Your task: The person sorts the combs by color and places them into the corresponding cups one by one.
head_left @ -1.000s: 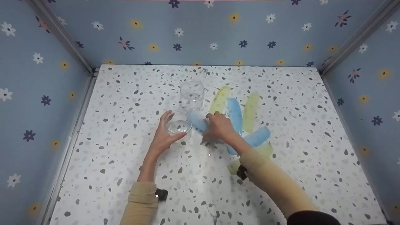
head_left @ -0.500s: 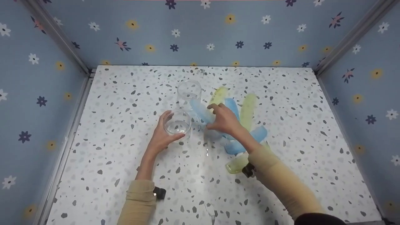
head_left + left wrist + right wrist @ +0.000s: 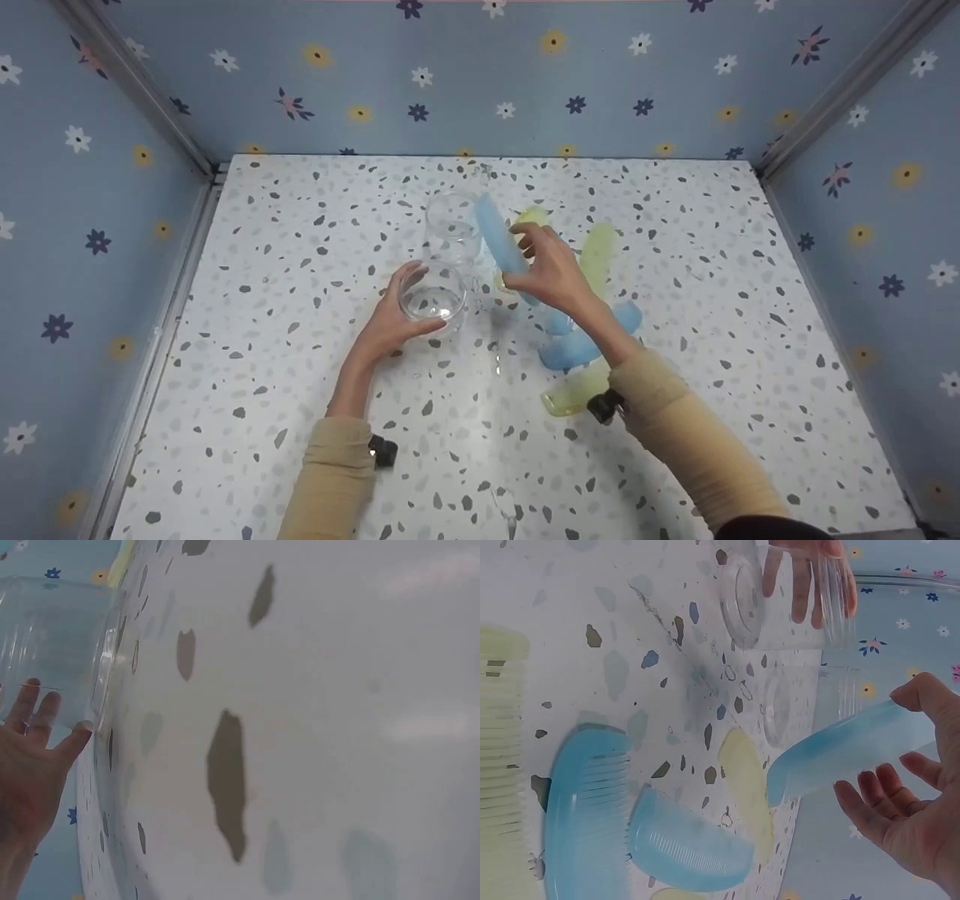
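My left hand (image 3: 391, 319) grips a clear round cup (image 3: 435, 296) standing on the table, thumb on its near side and fingers round the far side. In the left wrist view the fingers lie against the clear wall of this cup (image 3: 56, 645). Raised above the table, a translucent blue comb (image 3: 496, 234) is pinched between the thumb and fingers of my right hand (image 3: 555, 270). The comb (image 3: 840, 746) is tilted in the right wrist view. A second clear cup (image 3: 452, 217) stands just behind the first, left of the raised comb.
Several combs lie right of the cups: a yellow-green comb (image 3: 598, 251), a blue comb (image 3: 570, 351), another yellow-green comb (image 3: 570, 394), and one partly behind my right hand. Flowered blue walls (image 3: 480, 82) enclose the speckled table (image 3: 300, 225) on three sides.
My right hand has lifted the blue comb off the table and turned it more upright, moving slightly right and away from me. My left hand stays round the cup.
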Tool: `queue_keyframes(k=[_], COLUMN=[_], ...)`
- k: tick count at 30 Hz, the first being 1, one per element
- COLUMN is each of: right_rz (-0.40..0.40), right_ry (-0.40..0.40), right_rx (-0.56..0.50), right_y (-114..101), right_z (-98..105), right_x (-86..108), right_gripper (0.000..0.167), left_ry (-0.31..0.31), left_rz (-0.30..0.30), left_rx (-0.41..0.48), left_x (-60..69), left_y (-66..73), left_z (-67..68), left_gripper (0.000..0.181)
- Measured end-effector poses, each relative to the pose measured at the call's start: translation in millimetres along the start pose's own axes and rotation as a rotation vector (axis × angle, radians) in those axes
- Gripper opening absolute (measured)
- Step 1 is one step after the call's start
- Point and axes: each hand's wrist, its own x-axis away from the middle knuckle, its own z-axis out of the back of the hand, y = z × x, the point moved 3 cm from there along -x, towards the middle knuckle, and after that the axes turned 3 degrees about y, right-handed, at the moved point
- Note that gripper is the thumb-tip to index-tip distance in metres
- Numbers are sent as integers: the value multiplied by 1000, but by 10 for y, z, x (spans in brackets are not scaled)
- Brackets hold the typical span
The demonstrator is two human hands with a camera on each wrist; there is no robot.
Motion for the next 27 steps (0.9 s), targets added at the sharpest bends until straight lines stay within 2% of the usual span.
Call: queue_keyframes(k=[6,10,17,21,27], right_rz=[9,8,25,46,70], right_ry=[73,108,167,174,182], right_rx=[-69,-119,-216,-259,-299], right_y=[-53,-118,-253,-331,-439], right_z=[81,117,140,115,72], right_x=[-9,-17,-16,-12,-2], right_gripper=[69,69,68,68,69], left_ry=[-47,-59,-90,-108,-149], left_rz=[-38,-42,-24,-6,23], left_rx=[0,19,27,43,20], left_x=[-60,-98,-165,-193,-209], left_y=[2,2,41,51,58], left_z=[-8,-30,-102,-147,-195], left_gripper=[114,115,113,113,113])
